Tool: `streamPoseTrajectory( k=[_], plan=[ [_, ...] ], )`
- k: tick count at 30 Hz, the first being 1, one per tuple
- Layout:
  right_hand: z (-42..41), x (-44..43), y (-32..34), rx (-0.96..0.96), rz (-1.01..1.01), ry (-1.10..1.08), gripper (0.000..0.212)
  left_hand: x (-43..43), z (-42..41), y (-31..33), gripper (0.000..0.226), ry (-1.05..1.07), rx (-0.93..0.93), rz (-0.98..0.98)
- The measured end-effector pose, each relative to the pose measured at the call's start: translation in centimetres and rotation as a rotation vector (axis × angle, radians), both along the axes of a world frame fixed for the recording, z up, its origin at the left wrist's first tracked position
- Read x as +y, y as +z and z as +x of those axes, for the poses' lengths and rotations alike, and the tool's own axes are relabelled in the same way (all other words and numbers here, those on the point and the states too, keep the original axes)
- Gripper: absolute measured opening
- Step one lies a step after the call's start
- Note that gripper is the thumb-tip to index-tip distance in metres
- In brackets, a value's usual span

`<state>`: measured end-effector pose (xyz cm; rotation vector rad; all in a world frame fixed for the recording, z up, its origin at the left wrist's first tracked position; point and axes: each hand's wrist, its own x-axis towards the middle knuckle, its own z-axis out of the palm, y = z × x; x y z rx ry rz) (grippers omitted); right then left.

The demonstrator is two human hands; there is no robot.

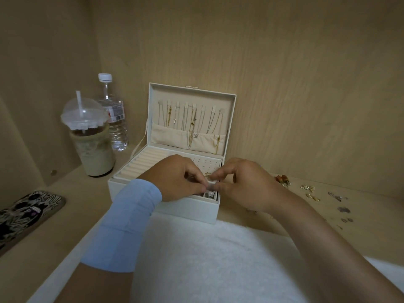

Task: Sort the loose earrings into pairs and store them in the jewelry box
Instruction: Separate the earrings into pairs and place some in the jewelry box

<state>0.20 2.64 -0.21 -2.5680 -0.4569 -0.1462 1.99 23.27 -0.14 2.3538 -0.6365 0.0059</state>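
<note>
While both hands work over the box, the other things sit out of the way. At the left edge of the bench (pixel 76 193) lies a phone (pixel 28 213) with a skull picture. Next come a cup (pixel 91 141) of milky iced drink with a straw and a water bottle (pixel 113 114). They stand in the back left corner, I think so they will not get knocked.

The jewelry box (pixel 164 206) stands in the middle near the back. Its lid (pixel 192 119) is up so the trays can be reached, and thin chains hang inside it.

The left grip (pixel 175 178), with a blue sleeve (pixel 129 219) behind it, meets the right grip (pixel 242 184) over the front right part of the box. Both have their fingers bent tight, and together they pinch a small pale piece (pixel 211 185). It is too small to tell if it is an earring. I think it takes two hands because it is so tiny.

The loose earrings (pixel 308 188) lie spread out on the bench to the right of the box, which makes pairs easy to spot. A white fluffy cloth (pixel 196 248) covers the near edge.
</note>
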Motion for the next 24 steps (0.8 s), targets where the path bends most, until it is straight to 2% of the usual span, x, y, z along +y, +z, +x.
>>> streamPoseTrajectory(
  k=[2,6,10,16,20,24],
  plan=[
    [0.0,-0.4,0.2,-0.056,-0.011,-0.022,0.005,-0.1,0.0,0.0,0.009,0.006,-0.025,0.013],
    [-0.2,-0.4,0.2,0.014,0.005,0.081,0.009,-0.3,0.0,0.0,0.009,0.063,-0.032,0.026],
    [-0.2,-0.3,0.0,0.017,-0.050,0.133,0.013,-1.2,-0.4,-0.3,0.017,0.101,-0.112,0.130],
    [0.2,-2.0,1.2,0.036,0.064,0.066,0.010,-2.2,-0.8,-0.1,0.018,0.179,-0.172,0.214],
    [0.6,-5.2,1.5,0.124,0.024,-0.016,0.009,-2.5,-0.8,0.1,0.003,0.187,-0.181,0.091],
    [0.7,-7.6,0.7,0.237,-0.133,-0.056,0.012,-5.3,-1.1,0.4,0.004,0.106,-0.285,0.044]
  ],
)
